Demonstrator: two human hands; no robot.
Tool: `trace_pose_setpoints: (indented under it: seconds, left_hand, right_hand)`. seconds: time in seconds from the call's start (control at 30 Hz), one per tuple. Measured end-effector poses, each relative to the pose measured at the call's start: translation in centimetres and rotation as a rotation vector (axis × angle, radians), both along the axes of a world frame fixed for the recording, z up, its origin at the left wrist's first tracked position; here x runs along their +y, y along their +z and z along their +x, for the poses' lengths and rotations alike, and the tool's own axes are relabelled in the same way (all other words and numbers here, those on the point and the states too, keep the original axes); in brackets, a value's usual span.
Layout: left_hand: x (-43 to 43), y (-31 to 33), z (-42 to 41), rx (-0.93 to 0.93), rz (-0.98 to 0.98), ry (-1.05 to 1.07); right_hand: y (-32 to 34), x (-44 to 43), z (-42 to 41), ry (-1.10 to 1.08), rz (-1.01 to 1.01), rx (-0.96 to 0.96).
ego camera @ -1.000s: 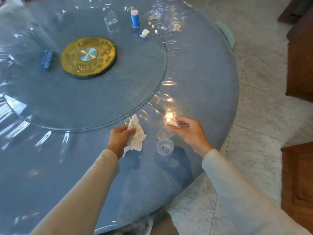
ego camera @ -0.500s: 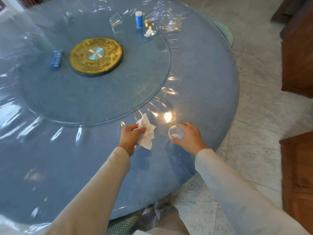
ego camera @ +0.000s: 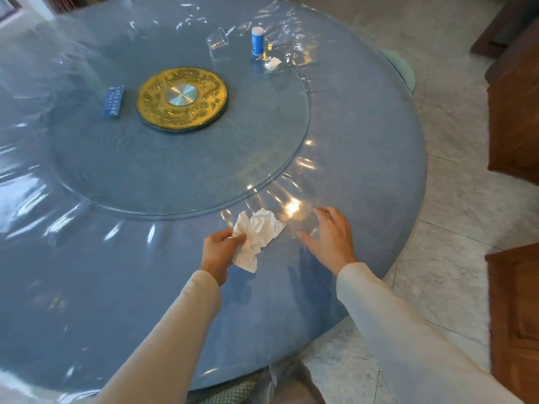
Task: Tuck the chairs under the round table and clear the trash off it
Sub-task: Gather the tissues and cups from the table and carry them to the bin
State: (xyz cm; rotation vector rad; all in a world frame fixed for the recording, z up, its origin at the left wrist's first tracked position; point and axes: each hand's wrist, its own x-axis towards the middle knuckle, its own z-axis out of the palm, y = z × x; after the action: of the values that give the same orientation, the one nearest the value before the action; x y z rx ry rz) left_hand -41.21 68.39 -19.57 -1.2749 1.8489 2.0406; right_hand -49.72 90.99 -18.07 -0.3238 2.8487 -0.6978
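Well, from my remote seat I see the left hand [ego camera: 220, 252] clenched around a crumpled white tissue [ego camera: 256, 237], pinching one end while the rest fans out over the tabletop [ego camera: 364, 158] at about 5 o'clock from the gold disc [ego camera: 182, 99]. The right hand [ego camera: 329, 237] hovers just to the tissue's 3 o'clock side, with fingers and thumb curved apart. Glare on the clear cover fills that gap, so I cannot tell whether it grasps something transparent or nothing.

On the glass turntable [ego camera: 175, 170], a blue pack [ego camera: 113, 101] lies at the disc's 9 o'clock. At 1 o'clock a clear cup [ego camera: 218, 41] is tilted and hard to trace against the reflections. Near it are a white-capped blue bottle [ego camera: 257, 40] and a small wad [ego camera: 272, 64] of paper. Just past them lies crinkled plastic film [ego camera: 294, 51], its outline lost in the shine.

At the tabletop's 2 o'clock edge a green chair seat [ego camera: 404, 70] peeks out, mostly hidden beneath. Wooden furniture [ego camera: 513, 112] is cut off at the right border. At 6 o'clock a checked cushion [ego camera: 230, 392] shows only partly.
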Motion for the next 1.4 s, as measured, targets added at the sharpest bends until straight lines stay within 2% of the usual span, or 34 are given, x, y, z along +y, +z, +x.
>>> trace_pose_setpoints:
  seconds: [0.17, 0.3, 0.47, 0.63, 0.8, 0.87, 0.97, 1.1, 1.17, 1.2, 1.3, 1.37, 1.4]
  left_hand:
    - [-2.6, -0.8, 2.0, -0.033, -0.038, 0.045]
    - [-4.5, -1.1, 4.2, -0.044, -0.047, 0.110]
    - [-6.9, -1.1, 6.3, -0.037, -0.039, 0.173]
    - [-8.2, -1.2, 6.9, -0.014, -0.036, 0.212]
    - [-7.1, -0.7, 5.3, 0.015, -0.009, 0.195]
    - [-5.9, 0.2, 4.0, 0.037, 0.069, 0.136]
    - [-3.8, 2.3, 2.6, 0.100, 0.237, -0.005]
    - [-3.0, 2.3, 2.1, 0.170, 0.238, -0.078]
    - [-3.3, 1.7, 2.2, 0.167, 0.215, -0.064]
    - [-3.4, 1.5, 2.3, 0.159, 0.201, -0.038]
    - [-3.7, 0.4, 2.8, 0.129, 0.182, 0.013]
    - [-3.8, -0.4, 3.3, 0.110, 0.187, -0.003]
    - [-3.7, -0.7, 3.4, 0.109, 0.191, -0.010]
  right_hand:
    - [-0.9, -6.5, -0.4, 0.070, -0.080, -0.129]
    - [-3.5, -10.7, 0.1, 0.152, 0.028, -0.290]
    - [-7.0, -11.3, 0.8, 0.147, 0.197, -0.197]
    - [-6.8, -10.9, 0.4, 0.102, 0.034, -0.252]
    - [-3.1, -13.0, 2.3, 0.119, -0.310, -0.280]
    - [-1.4, -13.9, 3.5, 0.132, -0.429, -0.317]
    - [0.0, -14.2, 4.6, 0.138, -0.462, -0.323]
    - [0.9, -12.8, 4.7, 0.200, -0.444, -0.364]
    - [0.7, -11.2, 3.8, 0.211, -0.396, -0.365]
    - [0.6, -10.2, 3.2, 0.189, -0.329, -0.301]
    - [0.5, -6.2, 0.9, 0.115, 0.058, 0.005]
    - [0.9, -3.5, 0.1, 0.049, 0.311, -0.061]
    - [0.8, -2.4, -0.3, 0.018, 0.373, -0.139]
